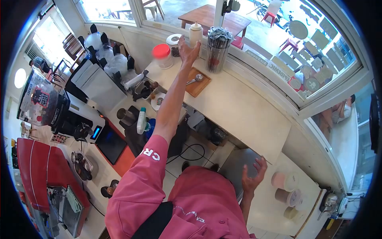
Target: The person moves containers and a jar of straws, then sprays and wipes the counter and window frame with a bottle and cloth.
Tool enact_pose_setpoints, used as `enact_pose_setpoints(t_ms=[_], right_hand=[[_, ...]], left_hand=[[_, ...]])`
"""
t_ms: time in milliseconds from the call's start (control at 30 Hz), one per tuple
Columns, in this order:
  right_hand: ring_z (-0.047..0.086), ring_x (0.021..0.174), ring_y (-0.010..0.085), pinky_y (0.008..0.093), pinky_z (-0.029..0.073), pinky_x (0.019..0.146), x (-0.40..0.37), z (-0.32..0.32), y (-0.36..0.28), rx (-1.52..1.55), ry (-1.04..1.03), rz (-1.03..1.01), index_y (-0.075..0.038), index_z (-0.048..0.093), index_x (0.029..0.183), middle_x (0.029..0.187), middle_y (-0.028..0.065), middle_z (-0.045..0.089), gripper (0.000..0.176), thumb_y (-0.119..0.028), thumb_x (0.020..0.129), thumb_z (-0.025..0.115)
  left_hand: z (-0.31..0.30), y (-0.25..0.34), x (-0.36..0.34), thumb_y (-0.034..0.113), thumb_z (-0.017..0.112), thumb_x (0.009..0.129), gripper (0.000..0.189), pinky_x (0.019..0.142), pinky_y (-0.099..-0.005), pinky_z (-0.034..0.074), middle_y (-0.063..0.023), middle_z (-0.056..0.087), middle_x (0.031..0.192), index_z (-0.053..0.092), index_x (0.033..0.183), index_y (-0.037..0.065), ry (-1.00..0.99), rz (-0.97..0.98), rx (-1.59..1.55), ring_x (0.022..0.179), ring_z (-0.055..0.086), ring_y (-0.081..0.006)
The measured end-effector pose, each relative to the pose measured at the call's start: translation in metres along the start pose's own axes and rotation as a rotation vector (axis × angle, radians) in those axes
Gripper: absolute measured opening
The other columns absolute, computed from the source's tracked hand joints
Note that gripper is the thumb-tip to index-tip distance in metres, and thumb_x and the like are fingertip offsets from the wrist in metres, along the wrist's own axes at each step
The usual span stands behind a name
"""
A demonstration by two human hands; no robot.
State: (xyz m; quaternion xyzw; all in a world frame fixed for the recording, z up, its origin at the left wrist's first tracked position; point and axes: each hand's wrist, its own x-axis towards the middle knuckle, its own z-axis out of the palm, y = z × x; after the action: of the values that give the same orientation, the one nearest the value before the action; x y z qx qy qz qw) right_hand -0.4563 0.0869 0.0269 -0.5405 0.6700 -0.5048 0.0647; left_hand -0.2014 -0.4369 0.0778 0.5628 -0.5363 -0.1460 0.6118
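My left hand (189,52) reaches out over the back counter, fingers and thumb spread apart. It overlaps the lower part of a cream squeeze bottle (195,32) by the window. Close beside it stand a clear container packed with wrapped straws (217,49), a jar with a red lid (162,55) and a white-lidded jar (174,42). Below it, a metal scoop (195,79) lies on a small wooden tray (201,87). My right hand (254,175) is raised beside the counter corner at the right, fingers apart, holding nothing.
Several lidded tubs (285,180) stand on the right counter. At the left are a coffee grinder (59,107), a red espresso machine (43,175) and a spray bottle (142,120). A window frame (318,99) borders the counter. A black cable (195,145) lies on the floor.
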Motion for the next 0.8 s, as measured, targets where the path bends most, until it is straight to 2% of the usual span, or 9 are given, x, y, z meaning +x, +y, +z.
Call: enact_pose_setpoints(t_ms=[33, 233, 333, 467, 567, 633, 733, 800], right_hand=[[0.059, 0.119, 0.0296, 0.0393, 0.054, 0.091, 0.004, 0.005, -0.006, -0.004, -0.038, -0.030, -0.001, 0.043, 0.143, 0.144, 0.0185, 0.049, 0.073, -0.004, 0.079, 0.077], [0.058, 0.121, 0.0315, 0.0411, 0.053, 0.093, 0.046, 0.045, -0.035, -0.001, -0.172, -0.122, -0.002, 0.040, 0.146, 0.144, 0.0190, 0.049, 0.086, -0.009, 0.073, 0.085], [0.057, 0.123, 0.0316, 0.0438, 0.052, 0.096, 0.086, 0.074, -0.059, 0.095, -0.208, -0.110, -0.002, 0.038, 0.148, 0.145, 0.0176, 0.047, 0.096, -0.014, 0.068, 0.090], [0.052, 0.130, 0.0321, 0.0472, 0.049, 0.101, 0.162, 0.124, -0.077, 0.203, -0.266, -0.117, -0.004, 0.028, 0.154, 0.151, 0.0167, 0.042, 0.113, -0.023, 0.064, 0.094], [0.046, 0.134, 0.0365, 0.0483, 0.044, 0.107, 0.223, 0.175, -0.084, 0.224, -0.268, -0.127, -0.001, 0.022, 0.155, 0.147, 0.0216, 0.040, 0.123, -0.032, 0.061, 0.096], [0.043, 0.136, 0.0397, 0.0483, 0.042, 0.110, 0.263, 0.216, -0.080, 0.146, -0.170, -0.227, 0.003, 0.018, 0.154, 0.148, 0.0257, 0.038, 0.132, -0.038, 0.058, 0.097], [0.040, 0.138, 0.0420, 0.0476, 0.039, 0.112, 0.303, 0.263, -0.086, 0.066, -0.031, -0.264, 0.007, 0.018, 0.152, 0.148, 0.0291, 0.036, 0.135, -0.041, 0.054, 0.098], [0.042, 0.136, 0.0421, 0.0477, 0.040, 0.111, 0.321, 0.289, -0.085, 0.172, 0.003, -0.254, 0.006, 0.019, 0.152, 0.148, 0.0281, 0.037, 0.136, -0.043, 0.053, 0.098]], left_hand=[[0.005, -0.003, 0.003, 0.033, 0.082, 0.075, 0.088, 0.110, -0.0442, 0.041, -0.0287, 0.052, 0.137, 0.041, 0.142, -0.008, 0.010, 0.015, 0.041, 0.129, 0.052, -0.0393], [0.015, -0.008, 0.020, 0.034, 0.083, 0.075, 0.074, 0.094, -0.0454, 0.054, -0.0254, 0.067, 0.115, 0.052, 0.130, -0.004, -0.257, -0.022, 0.018, 0.104, 0.068, -0.0399], [0.013, -0.005, 0.015, 0.031, 0.084, 0.075, 0.067, 0.090, -0.0448, 0.056, -0.0245, 0.070, 0.108, 0.053, 0.124, -0.002, -0.209, -0.016, -0.009, 0.098, 0.070, -0.0387], [0.012, -0.001, 0.011, 0.026, 0.085, 0.075, 0.062, 0.089, -0.0441, 0.055, -0.0237, 0.069, 0.109, 0.052, 0.121, -0.001, 0.011, -0.017, -0.287, 0.099, 0.069, -0.0355], [-0.031, 0.047, -0.002, 0.023, 0.084, 0.075, 0.063, 0.090, -0.0440, 0.054, -0.0220, 0.068, 0.109, 0.050, 0.122, 0.000, 0.079, 0.041, -0.314, 0.101, 0.068, -0.0335], [-0.060, 0.079, -0.017, 0.021, 0.084, 0.075, 0.063, 0.090, -0.0431, 0.053, -0.0208, 0.067, 0.111, 0.050, 0.124, 0.000, 0.118, 0.068, -0.296, 0.103, 0.068, -0.0317], [-0.097, 0.105, -0.041, 0.015, 0.080, 0.083, 0.060, 0.093, -0.0375, 0.052, -0.0151, 0.062, 0.123, 0.049, 0.132, 0.000, 0.037, 0.100, -0.413, 0.110, 0.063, -0.0229], [-0.121, 0.122, -0.063, 0.013, 0.078, 0.084, 0.060, 0.095, -0.0390, 0.051, -0.0130, 0.061, 0.125, 0.049, 0.135, 0.001, -0.004, 0.097, -0.463, 0.113, 0.061, -0.0221]])
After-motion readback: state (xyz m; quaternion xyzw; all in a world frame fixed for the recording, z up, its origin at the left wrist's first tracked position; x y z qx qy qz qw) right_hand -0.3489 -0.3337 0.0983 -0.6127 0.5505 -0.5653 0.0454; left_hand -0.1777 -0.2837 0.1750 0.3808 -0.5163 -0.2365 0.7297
